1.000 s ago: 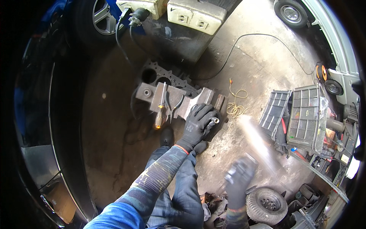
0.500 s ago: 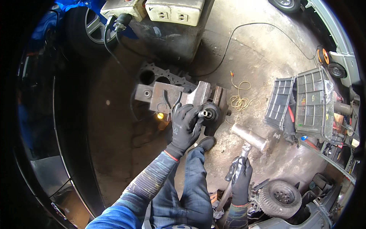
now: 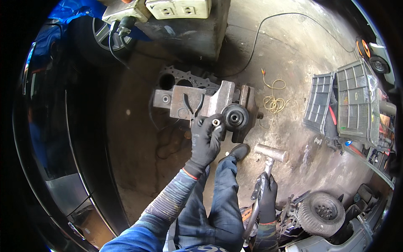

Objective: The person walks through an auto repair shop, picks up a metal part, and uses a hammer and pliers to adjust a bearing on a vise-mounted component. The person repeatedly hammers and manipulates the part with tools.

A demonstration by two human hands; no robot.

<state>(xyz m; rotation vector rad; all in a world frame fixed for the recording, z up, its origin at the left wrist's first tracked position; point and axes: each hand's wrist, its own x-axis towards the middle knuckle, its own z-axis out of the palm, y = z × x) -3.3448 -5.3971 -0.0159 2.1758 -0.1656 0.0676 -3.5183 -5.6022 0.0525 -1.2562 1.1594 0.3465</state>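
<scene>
The left hand [image 3: 205,142] is closed on a small socket [image 3: 215,122], just at the near side of the vise [image 3: 223,95], which carries a round part [image 3: 235,118] and pliers [image 3: 193,113]. The right hand [image 3: 266,191], well apart, is wrapped around a hammer [image 3: 272,153], to the right of the vise and nearer to the person.

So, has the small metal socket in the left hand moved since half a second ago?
Yes, leftward: the socket was over the round black part in the vise, and the left hand now holds it just left of that part.
</scene>
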